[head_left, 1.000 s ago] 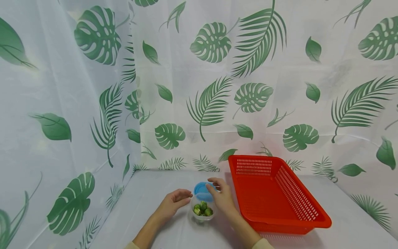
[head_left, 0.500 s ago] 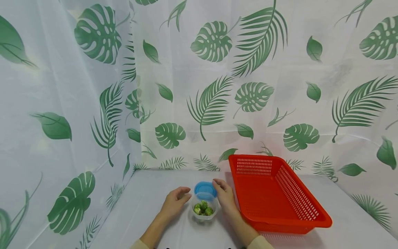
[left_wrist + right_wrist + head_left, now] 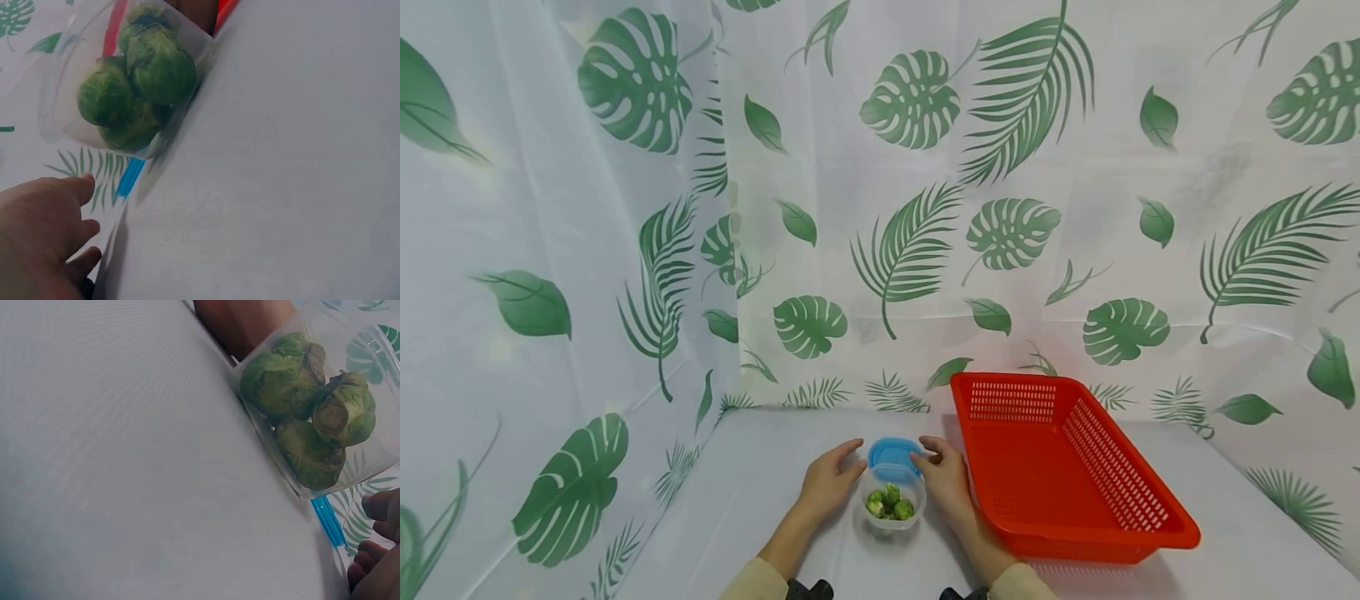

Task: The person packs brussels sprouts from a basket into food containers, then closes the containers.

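A clear plastic container (image 3: 892,526) with several Brussels sprouts (image 3: 891,501) in it stands on the table between the hands. Right behind it lies its blue lid (image 3: 889,451), flat on the table. My left hand (image 3: 827,483), fingers relaxed and holding nothing, is at the left of the container and lid. On the other side, my right hand (image 3: 946,483) has loosely bent fingers close to the lid's right edge. Both wrist views show the sprouts (image 3: 159,69) through the clear wall, with a strip of the blue lid (image 3: 328,522) beyond.
A big red basket (image 3: 1018,467) with slotted walls stands to the right, close beside the right forearm. The white tabletop (image 3: 715,508) meets a leaf-printed curtain (image 3: 805,250) at the back and left.
My right hand has drawn back from over the lid to its right edge. The left hand has shifted slightly forward. Container, sprouts and lid look unmoved.
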`<state>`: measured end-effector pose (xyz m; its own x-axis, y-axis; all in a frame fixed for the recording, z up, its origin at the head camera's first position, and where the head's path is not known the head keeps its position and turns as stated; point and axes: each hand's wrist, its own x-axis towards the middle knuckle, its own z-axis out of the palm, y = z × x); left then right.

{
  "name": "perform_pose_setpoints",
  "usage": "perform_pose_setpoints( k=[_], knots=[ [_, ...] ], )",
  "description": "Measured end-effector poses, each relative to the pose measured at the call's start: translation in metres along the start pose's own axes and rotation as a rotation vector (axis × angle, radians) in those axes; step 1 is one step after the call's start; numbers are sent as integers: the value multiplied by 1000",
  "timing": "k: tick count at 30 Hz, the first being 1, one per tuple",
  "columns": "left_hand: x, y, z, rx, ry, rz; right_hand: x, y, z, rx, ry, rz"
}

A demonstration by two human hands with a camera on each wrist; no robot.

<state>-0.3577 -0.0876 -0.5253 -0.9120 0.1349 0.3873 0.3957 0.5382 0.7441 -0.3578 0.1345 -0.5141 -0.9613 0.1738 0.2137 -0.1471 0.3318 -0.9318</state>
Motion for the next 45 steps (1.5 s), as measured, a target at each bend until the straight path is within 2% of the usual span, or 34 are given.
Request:
perform_pose_setpoints(
  k=[4,9,11,18,23,29,34,38,41,45],
  knots=[
    [5,2,4,145,4,5,2,1,1,-76,8,-47],
    [8,7,6,237,-38,-17,3,1,1,-165,0,-84],
    [9,10,6,248,-57,-35,3,0,1,-186,-3,-92],
    [11,11,4,278,-60,7,4,-1,0,-217,-12,-106],
    [10,10,5,279,-59,14,5,0,0,-198,-8,-126],
    [11,8,6,236,-51,24,2,1,1,-144,-6,-128],
    [13,4,10,186,-8,17,1,2,1,-61,10,-145],
    [15,1,11,46,3,-8,2,3,1,-22,26,-161],
    [17,0,11,-55,11,9,3,2,2,7,27,-171],
    [18,3,9,-131,26,31,3,-2,2,63,19,-170]
  ],
)
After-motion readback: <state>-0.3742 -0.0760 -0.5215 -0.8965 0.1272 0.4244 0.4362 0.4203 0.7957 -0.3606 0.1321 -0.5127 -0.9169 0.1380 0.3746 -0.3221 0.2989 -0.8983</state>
